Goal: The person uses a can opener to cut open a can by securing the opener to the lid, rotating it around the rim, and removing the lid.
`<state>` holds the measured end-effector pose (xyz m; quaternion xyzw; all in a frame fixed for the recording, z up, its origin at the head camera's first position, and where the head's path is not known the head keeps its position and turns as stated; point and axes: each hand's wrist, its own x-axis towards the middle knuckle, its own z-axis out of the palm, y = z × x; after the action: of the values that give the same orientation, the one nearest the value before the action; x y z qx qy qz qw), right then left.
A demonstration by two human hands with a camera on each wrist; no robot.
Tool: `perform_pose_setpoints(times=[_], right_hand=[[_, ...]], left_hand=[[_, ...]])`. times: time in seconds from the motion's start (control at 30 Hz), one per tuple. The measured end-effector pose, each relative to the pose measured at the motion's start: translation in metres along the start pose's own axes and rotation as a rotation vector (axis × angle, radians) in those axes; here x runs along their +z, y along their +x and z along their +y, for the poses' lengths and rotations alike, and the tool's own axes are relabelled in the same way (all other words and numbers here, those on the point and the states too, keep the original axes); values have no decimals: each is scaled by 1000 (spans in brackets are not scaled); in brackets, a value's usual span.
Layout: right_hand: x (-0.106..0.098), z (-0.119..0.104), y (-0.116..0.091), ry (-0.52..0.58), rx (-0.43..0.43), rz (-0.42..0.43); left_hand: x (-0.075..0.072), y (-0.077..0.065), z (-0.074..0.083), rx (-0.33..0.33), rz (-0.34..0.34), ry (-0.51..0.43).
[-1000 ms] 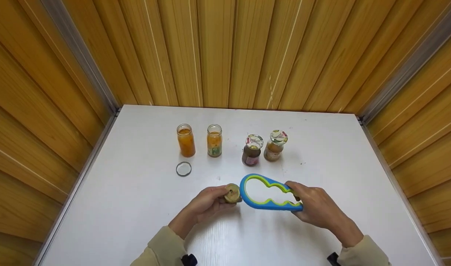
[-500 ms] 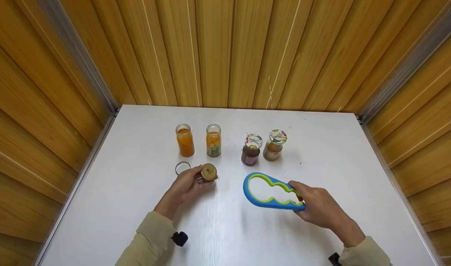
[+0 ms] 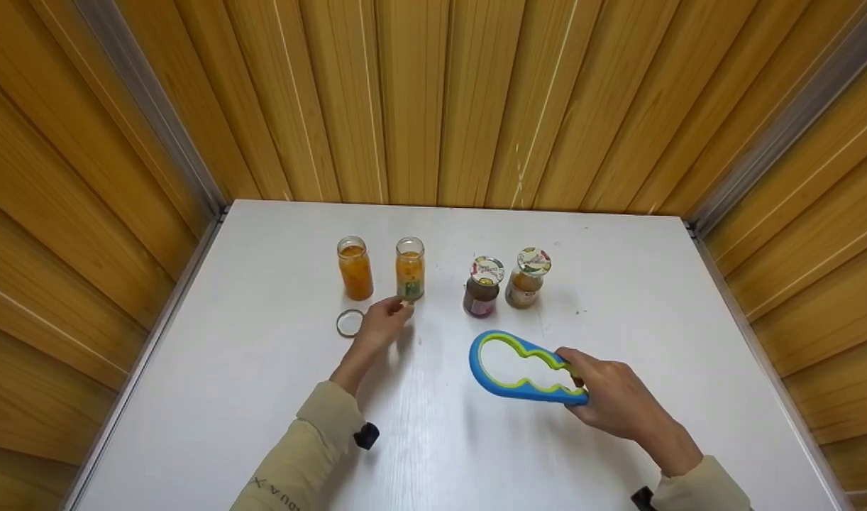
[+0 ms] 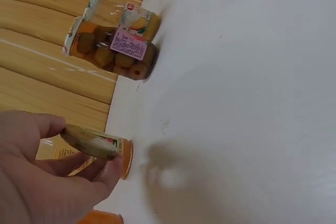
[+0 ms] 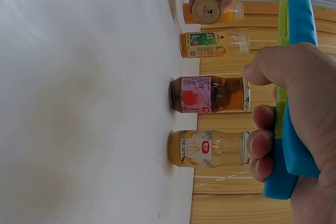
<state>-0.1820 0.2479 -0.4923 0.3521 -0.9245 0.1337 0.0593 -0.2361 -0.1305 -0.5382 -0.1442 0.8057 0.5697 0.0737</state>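
My left hand pinches a gold jar lid between thumb and fingers, held tilted above the table in front of the two lidless jars. The head view mostly hides this lid behind the hand. Orange contents fill the left lidless jar; the other lidless jar carries a green label. A second lid lies on the table just left of my left hand. My right hand grips the handle end of a blue and green jar opener, its loop pointing left with nothing inside.
Two lidded jars stand right of centre: a dark one with a pink label and a paler one. The white table is bounded by wood-patterned walls at the back and sides.
My left hand has carried the gold lid from beside the jar opener leftward, then forward to near the lidless jars, turning it on the way. My right hand and the opener hardly moved.
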Motion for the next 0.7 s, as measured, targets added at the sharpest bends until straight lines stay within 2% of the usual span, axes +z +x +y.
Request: perform_pose_setpoints(times=[0.17, 0.37, 0.53, 0.7], right_hand=[[0, 1, -2, 1, 6, 2], [1, 2, -4, 1, -3, 16], [1, 2, -5, -6, 1, 32], [1, 2, -6, 0, 30, 12]], left_hand=[[16, 10, -4, 88, 102, 203], [28, 13, -15, 187, 162, 412], [32, 10, -25, 222, 186, 512], [33, 13, -32, 254, 203, 566]])
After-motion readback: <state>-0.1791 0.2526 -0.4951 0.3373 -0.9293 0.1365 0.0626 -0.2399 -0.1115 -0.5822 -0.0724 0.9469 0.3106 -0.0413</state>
